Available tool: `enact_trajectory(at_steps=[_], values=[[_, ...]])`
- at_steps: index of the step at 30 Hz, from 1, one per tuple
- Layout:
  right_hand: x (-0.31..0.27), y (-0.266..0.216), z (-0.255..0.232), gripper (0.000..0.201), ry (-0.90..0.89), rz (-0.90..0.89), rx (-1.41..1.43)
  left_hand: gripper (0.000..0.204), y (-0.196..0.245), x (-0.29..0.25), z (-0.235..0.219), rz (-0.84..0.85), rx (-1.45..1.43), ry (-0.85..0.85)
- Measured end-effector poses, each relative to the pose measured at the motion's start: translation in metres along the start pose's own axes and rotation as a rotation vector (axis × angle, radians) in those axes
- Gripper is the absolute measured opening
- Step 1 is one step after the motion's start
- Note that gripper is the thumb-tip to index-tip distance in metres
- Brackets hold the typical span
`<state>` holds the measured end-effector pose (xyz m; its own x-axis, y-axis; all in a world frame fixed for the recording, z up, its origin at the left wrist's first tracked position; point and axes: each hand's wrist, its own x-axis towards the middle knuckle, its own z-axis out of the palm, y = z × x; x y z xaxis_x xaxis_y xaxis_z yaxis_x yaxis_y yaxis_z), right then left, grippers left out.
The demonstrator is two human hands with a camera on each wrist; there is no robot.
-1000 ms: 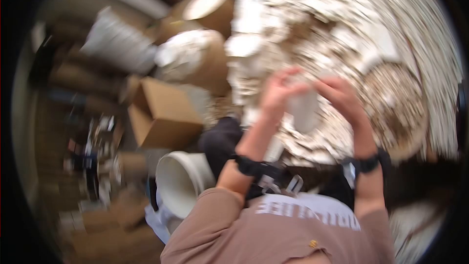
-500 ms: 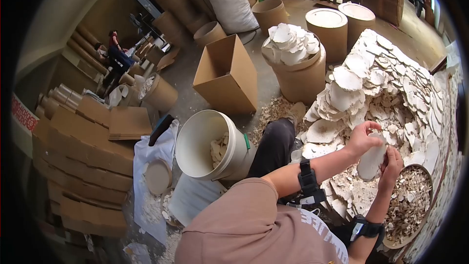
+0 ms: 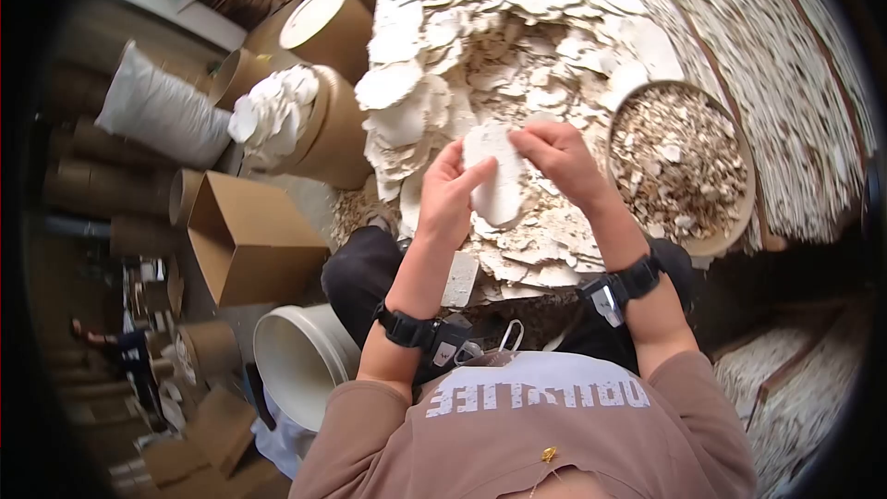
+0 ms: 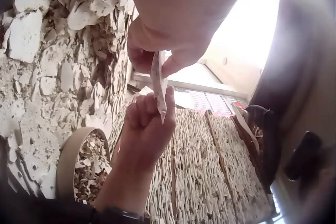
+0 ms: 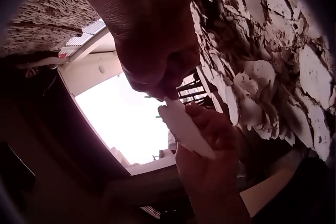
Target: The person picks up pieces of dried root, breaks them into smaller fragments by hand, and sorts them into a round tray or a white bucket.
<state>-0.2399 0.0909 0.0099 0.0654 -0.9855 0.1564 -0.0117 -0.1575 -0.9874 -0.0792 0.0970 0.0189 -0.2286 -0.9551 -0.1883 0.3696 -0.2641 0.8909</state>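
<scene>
A flat, oblong white slab (image 3: 499, 180) is held up over a big heap of similar pieces (image 3: 407, 83). My left hand (image 3: 448, 194) grips its left side, thumb across the face and fingers behind. At the upper right edge, my right hand (image 3: 559, 162) pinches it between thumb and curled fingers. Seen edge-on in the left wrist view, the slab (image 4: 158, 85) is thin, with my left hand (image 4: 168, 45) above and my right hand (image 4: 144, 124) below. The right wrist view shows the slab (image 5: 184, 129) between both hands.
A round tub of small broken bits (image 3: 679, 162) sits right of the heap, beside tightly stacked slabs (image 3: 785, 83). To the left stand an open cardboard box (image 3: 263, 245), a white bucket (image 3: 305, 356) and a drum piled with white pieces (image 3: 323, 129). Another person (image 3: 134, 360) is far left.
The head view has swung away and back to the heap. Both hands keep hold of the slab; my right hand has shifted from its lower side to its upper right edge.
</scene>
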Motion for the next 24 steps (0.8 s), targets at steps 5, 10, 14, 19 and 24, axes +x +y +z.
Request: enact_trajectory(at_steps=[5, 10, 14, 19, 24], values=[[-0.003, -0.002, -0.001, 0.019, 0.078, -0.500, -0.572, 0.052, 0.004, -0.005, 0.009, 0.187, 0.197, 0.082], [-0.004, 0.004, 0.002, 0.017, 0.211, -0.042, -0.166, 0.051, 0.007, 0.000, 0.015, 0.237, 0.093, 0.172], [-0.003, 0.001, -0.008, 0.015, -0.130, 0.394, 0.629, 0.049, 0.018, 0.005, 0.007, 0.251, 0.043, 0.230], [-0.005, -0.004, 0.000, 0.022, -0.185, 0.473, 0.664, 0.049, 0.021, 0.008, 0.003, 0.239, 0.070, 0.215], [-0.007, -0.009, -0.002, 0.027, -0.385, 0.336, 0.391, 0.050, 0.019, 0.008, 0.007, 0.193, 0.126, 0.131]])
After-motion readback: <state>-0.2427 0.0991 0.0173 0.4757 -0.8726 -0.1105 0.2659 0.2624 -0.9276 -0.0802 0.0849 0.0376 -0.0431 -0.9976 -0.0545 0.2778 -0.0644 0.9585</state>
